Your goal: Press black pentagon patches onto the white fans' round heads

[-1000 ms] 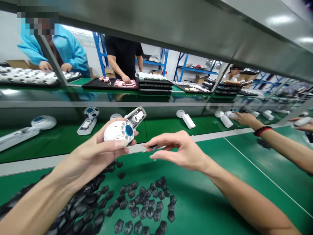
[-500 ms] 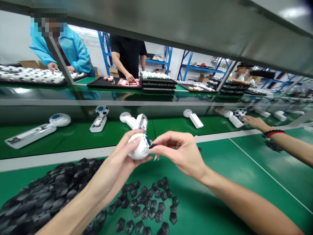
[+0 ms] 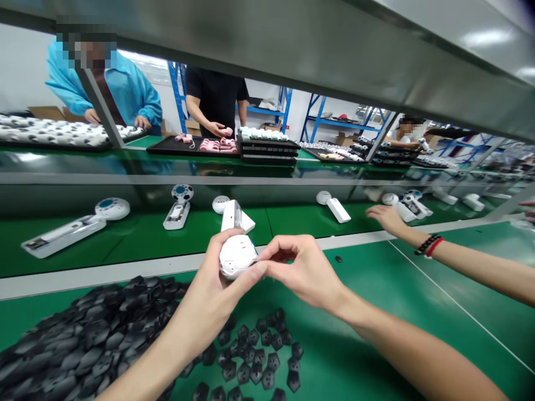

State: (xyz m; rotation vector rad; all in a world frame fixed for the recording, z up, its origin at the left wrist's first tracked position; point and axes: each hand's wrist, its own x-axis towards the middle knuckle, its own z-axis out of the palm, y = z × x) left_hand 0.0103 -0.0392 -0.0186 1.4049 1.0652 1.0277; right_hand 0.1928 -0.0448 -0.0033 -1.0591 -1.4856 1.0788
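A glossy white plastic device with a rounded head [image 3: 237,255] and small dark slots sits above the green work surface [image 3: 368,278], wrapped in the left hand's [image 3: 215,278] closed grip, the right hand's [image 3: 288,262] fingertips narrowly pinched at its right edge.

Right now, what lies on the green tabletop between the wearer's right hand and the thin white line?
The head view shows a small dark piece between the right hand and the white line.
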